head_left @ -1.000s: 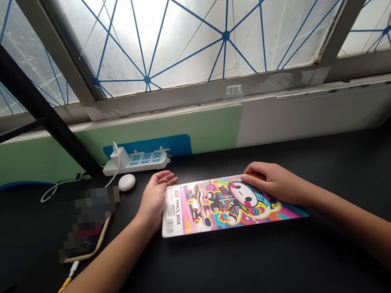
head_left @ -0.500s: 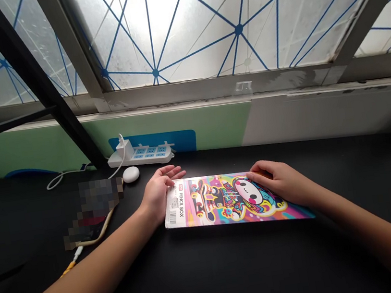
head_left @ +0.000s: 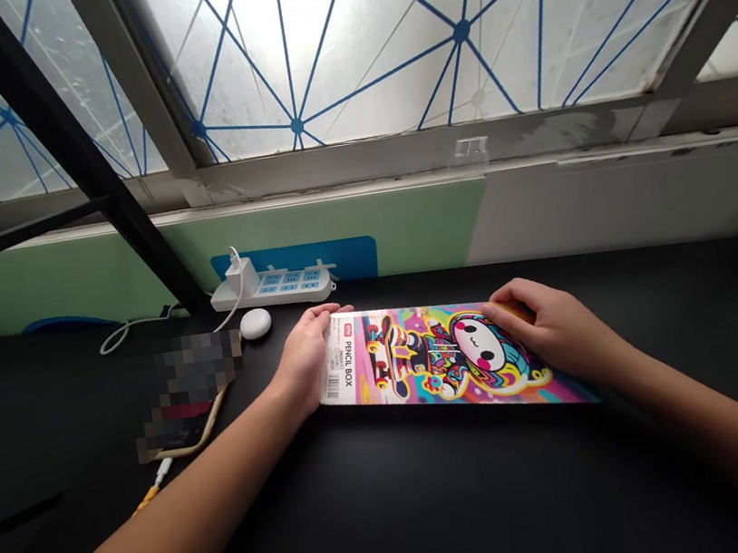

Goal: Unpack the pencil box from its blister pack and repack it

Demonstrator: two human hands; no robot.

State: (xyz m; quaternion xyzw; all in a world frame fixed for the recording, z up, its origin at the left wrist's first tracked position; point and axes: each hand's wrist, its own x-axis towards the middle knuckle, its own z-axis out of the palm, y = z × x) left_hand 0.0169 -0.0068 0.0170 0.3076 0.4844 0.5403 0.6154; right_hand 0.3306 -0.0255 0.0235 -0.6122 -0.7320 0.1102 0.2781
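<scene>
On the surface [head_left: 402, 510], the box [head_left: 421, 356] lies with long axis left-right; left hand [head_left: 305, 359] grips its left end, right hand [head_left: 555, 328] clasps the right part

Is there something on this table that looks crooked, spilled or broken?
Nothing is spilled or visibly damaged. Only the pencil box lies slightly askew on the black table, its right end nearer the person; the left hand grips its left end and the right hand rests on top.
</scene>
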